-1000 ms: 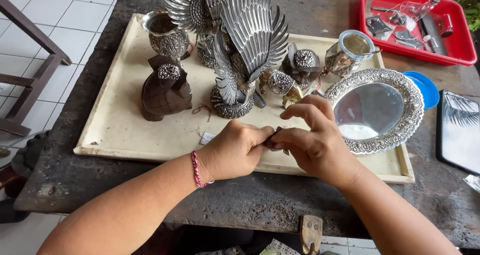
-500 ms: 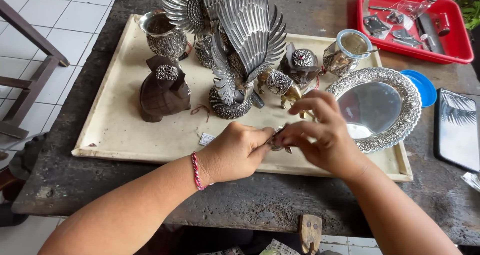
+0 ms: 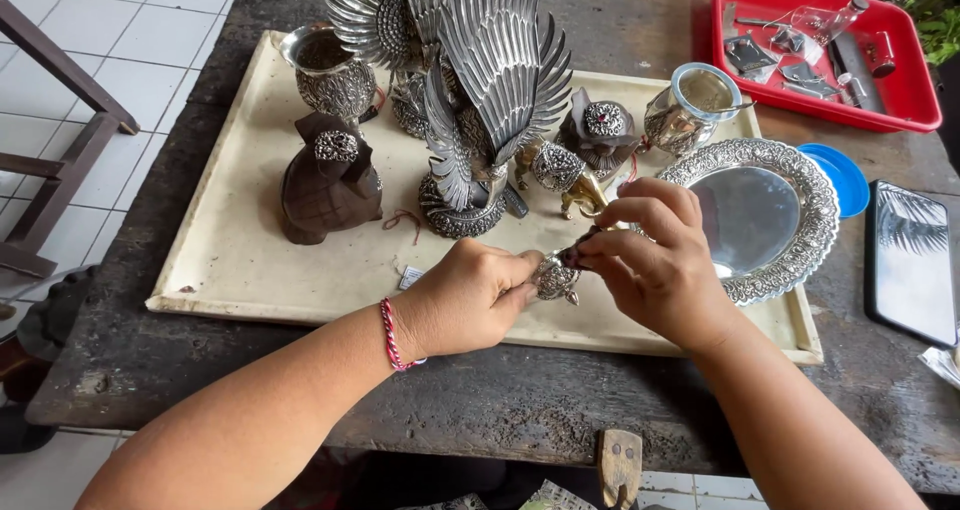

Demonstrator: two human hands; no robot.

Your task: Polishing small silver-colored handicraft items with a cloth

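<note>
Small ornate silver piece (image 3: 556, 276), half hidden by fingers, is pinched between left hand (image 3: 470, 300) and right hand (image 3: 655, 260) over the near edge of the cream tray (image 3: 230, 260). Silver winged bird statue (image 3: 480, 90) crowds the tray's far edge on the dark wooden bench (image 3: 180, 360).

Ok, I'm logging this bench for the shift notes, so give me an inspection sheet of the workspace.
Surface: dark worn wooden table carrying a cream tray.
Job's things: small silver ornament pinched between both hands over the tray.
Clutter: winged silver figure, brown wooden figure, silver cup, ornate silver plate, red tray of small parts.
Grippers: left hand and right hand both grip the ornament.
Cables: nothing seen.
Surroundings: white tiled floor.
</note>
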